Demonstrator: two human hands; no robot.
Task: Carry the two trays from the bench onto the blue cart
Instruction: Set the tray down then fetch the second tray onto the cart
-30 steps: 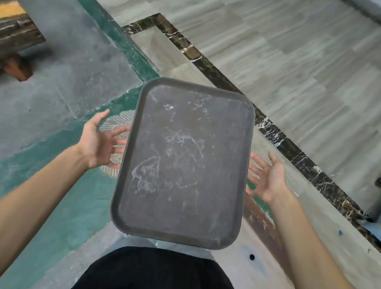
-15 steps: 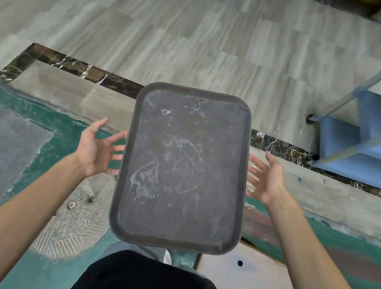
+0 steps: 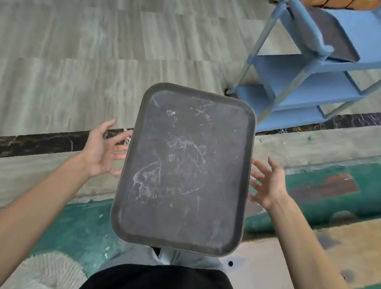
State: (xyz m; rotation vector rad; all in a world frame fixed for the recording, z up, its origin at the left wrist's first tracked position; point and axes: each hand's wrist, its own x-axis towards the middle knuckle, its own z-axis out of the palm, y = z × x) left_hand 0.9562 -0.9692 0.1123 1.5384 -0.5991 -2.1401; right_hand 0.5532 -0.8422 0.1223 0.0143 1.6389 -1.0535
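A dark grey scuffed tray (image 3: 187, 167) is held level in front of my body, its long side pointing away from me. My left hand (image 3: 99, 150) supports its left edge and my right hand (image 3: 273, 182) its right edge, fingers spread and reaching under the rim. The blue cart (image 3: 310, 86) with three shelves stands ahead to the right, just beyond the tray's far right corner. A second dark tray (image 3: 332, 34) lies on the cart's top shelf. The bench is out of view.
Grey wood-look floor (image 3: 101, 39) stretches ahead and to the left. A dark marble strip (image 3: 30, 142) crosses the floor, with green painted ground (image 3: 358, 187) below it. Something orange (image 3: 331, 0) sits behind the cart at the top edge.
The view has swung right: the bench left the frame and the blue cart came fully into view, closer. The tray stays held between both hands in the same way.
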